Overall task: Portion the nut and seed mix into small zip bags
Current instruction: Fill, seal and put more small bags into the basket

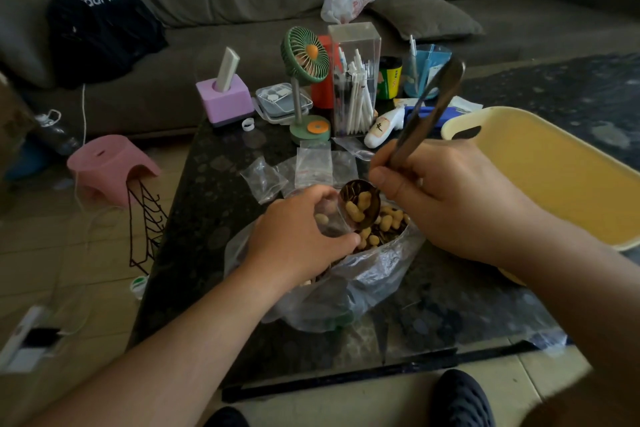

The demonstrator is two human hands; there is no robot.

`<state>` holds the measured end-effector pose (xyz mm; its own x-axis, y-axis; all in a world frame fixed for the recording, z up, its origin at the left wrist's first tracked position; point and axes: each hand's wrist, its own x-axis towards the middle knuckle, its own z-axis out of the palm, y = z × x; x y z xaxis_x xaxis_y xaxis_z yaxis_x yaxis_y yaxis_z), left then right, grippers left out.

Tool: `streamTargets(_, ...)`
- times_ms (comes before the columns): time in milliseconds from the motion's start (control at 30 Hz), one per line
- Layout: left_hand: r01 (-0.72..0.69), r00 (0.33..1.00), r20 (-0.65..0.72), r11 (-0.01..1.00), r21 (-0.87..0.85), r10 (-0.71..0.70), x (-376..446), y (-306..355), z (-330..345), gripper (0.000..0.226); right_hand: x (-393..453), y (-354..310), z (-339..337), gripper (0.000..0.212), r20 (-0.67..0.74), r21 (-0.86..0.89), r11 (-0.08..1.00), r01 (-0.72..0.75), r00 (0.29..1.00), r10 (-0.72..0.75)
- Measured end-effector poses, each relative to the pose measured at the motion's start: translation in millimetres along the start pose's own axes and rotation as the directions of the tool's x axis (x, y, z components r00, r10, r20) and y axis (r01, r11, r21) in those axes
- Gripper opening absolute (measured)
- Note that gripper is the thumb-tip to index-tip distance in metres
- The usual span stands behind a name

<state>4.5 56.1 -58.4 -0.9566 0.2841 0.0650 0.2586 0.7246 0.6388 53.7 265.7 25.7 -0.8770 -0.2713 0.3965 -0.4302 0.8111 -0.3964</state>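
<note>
Peanuts [358, 208] fill spoon [360, 206] at zip bag [329, 215].

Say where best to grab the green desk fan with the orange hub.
Judging by shape, grip the green desk fan with the orange hub by its thin upright stem, between the head and the round base. Come from the left-front: the clear plastic pen box crowds its right side.

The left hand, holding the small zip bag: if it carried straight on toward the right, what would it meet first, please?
Most likely the spoon bowl, loaded with peanuts, at the small zip bag mouth held by the left hand; depth is unclear.
</note>
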Motion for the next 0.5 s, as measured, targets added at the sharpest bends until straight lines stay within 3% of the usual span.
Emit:
streamTargets(200,-0.018,1.0,-0.003,1.0,-0.007,0.018,-0.9,0.4,0.9,0.07,-1.1,-1.1,-0.1,0.031,0.0,-0.031,0.998,0.053,0.999,-0.053)
streamTargets(333,-0.025,0.999,-0.041,1.0,-0.013,0.025,-2.6,1.8,1.9,0.074,-0.5,-5.2,-1.3,0.041,0.009,-0.15,0.985,0.089,0.996,-0.088)
streamTargets(500,0.003,0.999,-0.048,0.993,-0.12,-0.009,-1.9,1.3,2.7,0.068,0.1,-7.2,-2.9,0.032,-0.036,-0.172,0.978,0.118,0.991,-0.126)
